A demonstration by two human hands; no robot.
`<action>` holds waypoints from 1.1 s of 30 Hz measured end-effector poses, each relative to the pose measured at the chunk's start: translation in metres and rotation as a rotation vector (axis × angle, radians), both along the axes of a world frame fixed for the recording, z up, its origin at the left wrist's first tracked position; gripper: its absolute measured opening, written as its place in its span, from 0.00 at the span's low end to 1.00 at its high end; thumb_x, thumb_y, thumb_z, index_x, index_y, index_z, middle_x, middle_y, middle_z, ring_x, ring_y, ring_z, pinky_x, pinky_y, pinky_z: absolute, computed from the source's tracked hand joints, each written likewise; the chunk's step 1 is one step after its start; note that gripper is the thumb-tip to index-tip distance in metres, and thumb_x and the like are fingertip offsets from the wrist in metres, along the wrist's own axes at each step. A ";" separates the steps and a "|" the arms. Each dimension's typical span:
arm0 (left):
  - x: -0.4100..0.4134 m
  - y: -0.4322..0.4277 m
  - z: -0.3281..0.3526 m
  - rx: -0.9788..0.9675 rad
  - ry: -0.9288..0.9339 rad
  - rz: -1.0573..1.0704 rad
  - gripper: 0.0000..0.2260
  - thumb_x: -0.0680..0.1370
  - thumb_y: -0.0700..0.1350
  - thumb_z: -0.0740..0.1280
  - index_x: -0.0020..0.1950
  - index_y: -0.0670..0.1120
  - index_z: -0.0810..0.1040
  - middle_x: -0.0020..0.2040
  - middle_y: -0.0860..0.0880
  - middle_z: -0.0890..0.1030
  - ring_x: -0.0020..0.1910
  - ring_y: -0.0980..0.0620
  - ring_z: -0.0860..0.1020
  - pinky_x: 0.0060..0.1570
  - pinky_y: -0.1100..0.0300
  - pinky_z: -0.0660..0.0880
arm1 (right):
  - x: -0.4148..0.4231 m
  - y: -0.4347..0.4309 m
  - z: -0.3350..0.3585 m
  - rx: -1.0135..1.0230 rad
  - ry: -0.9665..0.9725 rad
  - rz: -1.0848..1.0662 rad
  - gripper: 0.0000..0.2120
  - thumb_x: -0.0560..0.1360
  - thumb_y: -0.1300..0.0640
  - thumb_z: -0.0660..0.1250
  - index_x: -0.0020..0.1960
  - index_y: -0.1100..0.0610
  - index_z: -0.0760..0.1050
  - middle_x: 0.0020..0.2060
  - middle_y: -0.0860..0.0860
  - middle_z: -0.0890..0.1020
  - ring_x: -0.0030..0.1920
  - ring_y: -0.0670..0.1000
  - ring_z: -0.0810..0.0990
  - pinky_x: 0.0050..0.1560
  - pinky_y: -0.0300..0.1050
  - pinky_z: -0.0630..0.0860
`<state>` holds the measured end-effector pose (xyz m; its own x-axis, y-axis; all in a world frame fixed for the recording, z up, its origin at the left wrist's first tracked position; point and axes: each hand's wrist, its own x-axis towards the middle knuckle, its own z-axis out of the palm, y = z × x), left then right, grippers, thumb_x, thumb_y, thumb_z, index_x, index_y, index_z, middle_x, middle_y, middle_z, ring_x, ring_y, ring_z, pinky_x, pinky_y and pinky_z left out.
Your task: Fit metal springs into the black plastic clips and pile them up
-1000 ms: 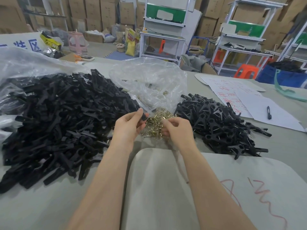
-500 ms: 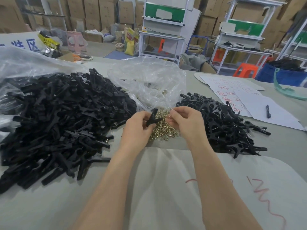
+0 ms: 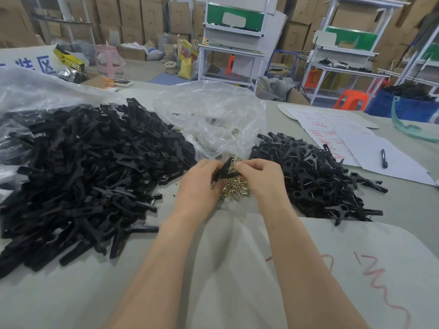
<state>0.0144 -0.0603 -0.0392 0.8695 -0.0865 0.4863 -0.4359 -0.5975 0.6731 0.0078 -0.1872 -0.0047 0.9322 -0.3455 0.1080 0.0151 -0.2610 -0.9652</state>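
My left hand (image 3: 198, 186) grips a black plastic clip (image 3: 222, 172) just above a small heap of brass-coloured metal springs (image 3: 234, 188). My right hand (image 3: 261, 180) meets it from the right, fingertips pinching a spring at the clip; the spring itself is mostly hidden by the fingers. A big heap of loose black clip pieces (image 3: 83, 174) lies to the left. A smaller pile of assembled clips with springs (image 3: 316, 179) lies to the right.
A crumpled clear plastic bag (image 3: 211, 119) stands behind the springs. White papers with red writing (image 3: 344, 136) and a black pen (image 3: 384, 158) lie at the right. A pale sheet with red marks (image 3: 308, 269) covers the near table. Shelving and cartons fill the background.
Both hands have risen off the spring heap and come together. The clip in my left hand has turned up towards my right fingers, which now press a spring against it.
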 end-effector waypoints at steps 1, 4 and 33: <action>0.000 0.000 0.000 0.002 0.006 -0.004 0.12 0.73 0.39 0.71 0.56 0.47 0.80 0.50 0.53 0.78 0.48 0.51 0.78 0.52 0.52 0.76 | 0.000 -0.001 0.001 0.012 0.017 0.003 0.08 0.70 0.57 0.73 0.33 0.50 0.79 0.33 0.48 0.82 0.42 0.50 0.81 0.52 0.49 0.77; 0.001 -0.001 -0.001 0.019 0.017 0.005 0.11 0.73 0.40 0.71 0.55 0.48 0.79 0.51 0.53 0.78 0.49 0.51 0.77 0.53 0.51 0.75 | 0.002 -0.004 0.001 0.013 0.008 -0.042 0.06 0.70 0.56 0.73 0.34 0.51 0.80 0.31 0.48 0.80 0.38 0.50 0.78 0.45 0.46 0.75; -0.011 -0.003 0.013 -0.247 0.142 -0.245 0.19 0.71 0.42 0.75 0.40 0.69 0.78 0.40 0.62 0.79 0.38 0.63 0.75 0.45 0.68 0.76 | -0.008 -0.036 0.009 0.458 0.370 0.524 0.18 0.65 0.43 0.71 0.43 0.58 0.83 0.39 0.58 0.84 0.36 0.52 0.84 0.37 0.42 0.81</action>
<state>0.0032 -0.0636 -0.0258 0.8978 -0.1953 0.3947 -0.4378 -0.2990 0.8479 0.0002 -0.2234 0.0045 0.9336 0.2133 -0.2881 -0.3169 0.1159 -0.9413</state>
